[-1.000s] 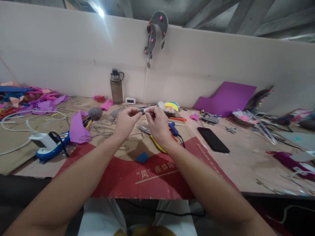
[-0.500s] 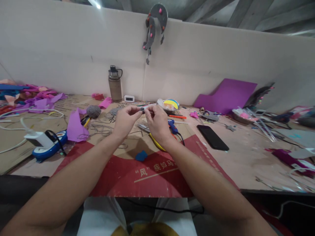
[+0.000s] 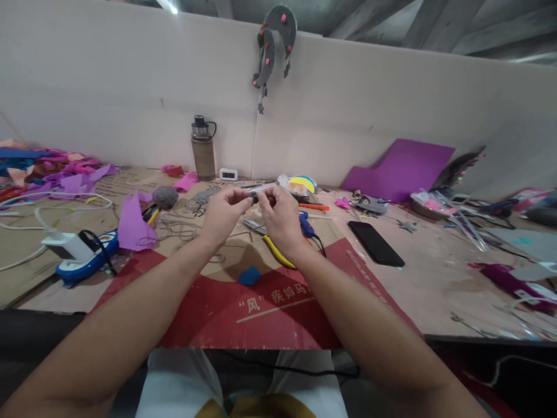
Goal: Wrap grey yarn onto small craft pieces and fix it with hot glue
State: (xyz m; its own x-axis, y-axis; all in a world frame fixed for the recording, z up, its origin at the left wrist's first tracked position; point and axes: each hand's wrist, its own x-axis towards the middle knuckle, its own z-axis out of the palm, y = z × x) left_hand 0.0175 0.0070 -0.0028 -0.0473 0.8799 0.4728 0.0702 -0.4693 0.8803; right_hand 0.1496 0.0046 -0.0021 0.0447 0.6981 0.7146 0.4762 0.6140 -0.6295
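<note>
Between hands (image 3: 223, 213) (image 3: 281, 217), indistinct dark piece (image 3: 254, 195)

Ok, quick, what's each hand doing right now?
Left hand: closed, pinching a small dark piece.
Right hand: closed, fingertips on the same piece.

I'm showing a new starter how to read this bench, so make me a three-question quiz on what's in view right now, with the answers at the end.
1. Multiple choice: what do the left hand and right hand hold between them?
A) the yarn ball
B) a small dark piece
C) a plug

2. True or false: in the picture, the phone lies to the right of the bottle.

3. Fill the gap: the scrap nearest the large lettering is coloured ____.

Key: 1. B; 2. True; 3. blue
</note>
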